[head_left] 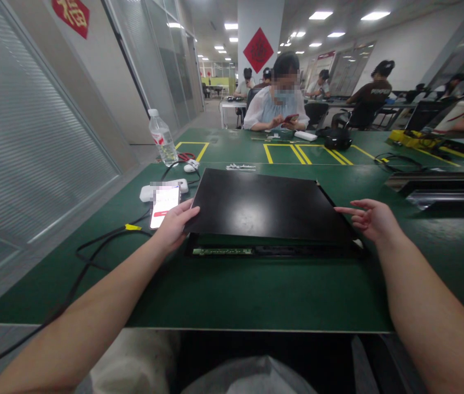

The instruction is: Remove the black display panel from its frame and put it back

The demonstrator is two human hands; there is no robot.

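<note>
A large flat black panel [265, 205] lies on the green table [232, 295], its near edge raised over a frame with a narrow circuit strip [224, 251]. My left hand [174, 224] grips the panel's near left corner, thumb on top. My right hand [369, 219] hovers just off the panel's near right corner with its fingers spread and nothing in it.
A lit phone [164, 205] and a white box [150, 191] lie left of the panel, with black cables [92, 246] trailing toward me. A water bottle [162, 137] stands at the far left. Small screws [240, 166] lie behind the panel. A seated person [277, 104] faces me across the table.
</note>
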